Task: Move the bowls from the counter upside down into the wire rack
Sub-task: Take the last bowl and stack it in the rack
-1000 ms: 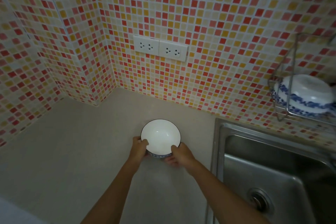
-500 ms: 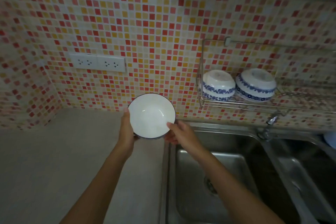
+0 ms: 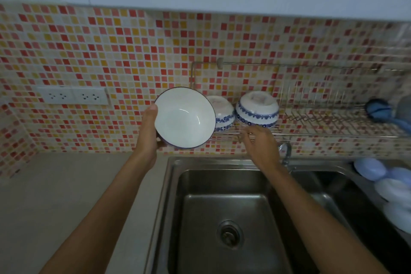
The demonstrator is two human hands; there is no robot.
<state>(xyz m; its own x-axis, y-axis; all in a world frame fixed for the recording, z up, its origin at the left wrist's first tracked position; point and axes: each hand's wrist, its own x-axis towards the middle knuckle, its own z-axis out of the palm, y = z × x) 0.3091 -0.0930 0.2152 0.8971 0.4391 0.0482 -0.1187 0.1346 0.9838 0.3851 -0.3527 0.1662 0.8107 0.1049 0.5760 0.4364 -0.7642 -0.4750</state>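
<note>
Head view: the left hand (image 3: 148, 131) grips a white bowl (image 3: 184, 117) by its left rim, thumb over the edge and fingers behind it. The bowl is held in the air, tipped so its empty inside faces the camera, in front of the tiled wall and just left of the wire rack's left end. It hides part of the nearest racked bowl.

The right hand (image 3: 260, 144) holds nothing; its fingers are loosely spread, reaching toward the front rail of the wire rack (image 3: 333, 122), close below the second bowl. Whether the fingertips touch the rail cannot be told.

The rack hangs on the wall above the sink. At its left end sit two blue-patterned bowls upside down, side by side: the left bowl (image 3: 223, 115) partly covered by the held one, the right bowl (image 3: 256, 109) fully in view. The rack's middle stretch shows bare wires. At its right end lies a blue, blurred object (image 3: 379, 112) that cannot be made out.

Below, the steel sink (image 3: 222, 202) has an empty left basin with its drain showing. The tap (image 3: 287, 151) stands behind the right wrist. At the sink's right edge lie pale blue rounded items (image 3: 373, 171), blurred. The counter (image 3: 55, 196) lies left of the sink, with a double socket (image 3: 73, 95) on the wall above it.
</note>
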